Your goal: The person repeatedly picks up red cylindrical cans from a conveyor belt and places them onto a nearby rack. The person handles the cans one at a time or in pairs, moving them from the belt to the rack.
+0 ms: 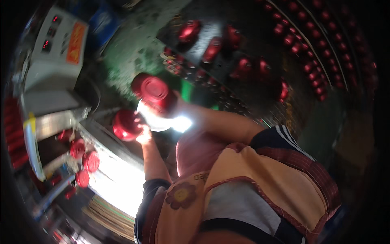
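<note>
My left hand (143, 133) grips a shiny red bowl-shaped piece (125, 125) by its side, fingers curled on its edge. My right hand (178, 104) is smeared by motion and partly hidden behind a second red bowl-shaped piece (155, 90), which it appears to hold with the flat ringed base facing up. Another dark red piece (139, 82) shows just behind that one; whether it is held too I cannot tell. Between both hands, below the red pieces, lies a bright white round surface (152, 118) with strong glare at its right.
A rack table (211, 30) with several red pieces stands ahead, and rows of red pieces (308, 49) line the far right. At left are a grey control box (61, 53) with an orange label and a machine with red pieces (91, 161). A blue container (103, 24) stands behind.
</note>
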Motion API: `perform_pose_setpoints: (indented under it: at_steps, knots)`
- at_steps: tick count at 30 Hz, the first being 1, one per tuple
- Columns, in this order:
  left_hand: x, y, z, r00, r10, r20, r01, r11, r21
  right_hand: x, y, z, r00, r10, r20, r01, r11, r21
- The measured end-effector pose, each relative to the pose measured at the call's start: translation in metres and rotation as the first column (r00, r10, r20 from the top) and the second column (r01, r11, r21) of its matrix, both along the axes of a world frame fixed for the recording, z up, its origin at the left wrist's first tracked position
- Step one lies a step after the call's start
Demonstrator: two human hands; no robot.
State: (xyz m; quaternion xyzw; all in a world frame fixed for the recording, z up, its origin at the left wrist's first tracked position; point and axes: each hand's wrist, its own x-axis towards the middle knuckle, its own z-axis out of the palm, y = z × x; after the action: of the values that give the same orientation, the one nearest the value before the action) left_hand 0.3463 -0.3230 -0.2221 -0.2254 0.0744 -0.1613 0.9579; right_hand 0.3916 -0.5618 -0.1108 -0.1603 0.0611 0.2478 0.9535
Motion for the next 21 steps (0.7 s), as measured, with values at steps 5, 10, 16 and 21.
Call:
perform_pose_setpoints:
  at_steps: [5, 10, 16, 21]
  knots:
    - [-0.002, -0.023, 0.004, 0.991, -0.128, -0.042, 0.130, 0.990, 0.052, -0.032, -0.091, 0.032, 0.980, -0.124, -0.158, 0.124, 0.992, -0.014]
    - [0.006, -0.096, 0.048, 0.887, -0.448, 0.111, 0.387, 0.853, 0.351, -0.145, -0.275, 0.064, 0.808, -0.471, -0.354, 0.452, 0.881, -0.140]
    - [0.008, -0.277, 0.131, 0.644, -0.758, 0.102, 0.034, 0.161, 0.986, -0.328, -0.459, 0.103, 0.255, -0.881, 0.399, 0.675, -0.133, -0.726]
    - [-0.055, -0.461, 0.140, 0.189, -0.948, 0.255, -0.878, -0.047, 0.476, -0.394, -0.508, 0.043, 0.459, -0.663, 0.591, -0.047, -0.682, -0.730]
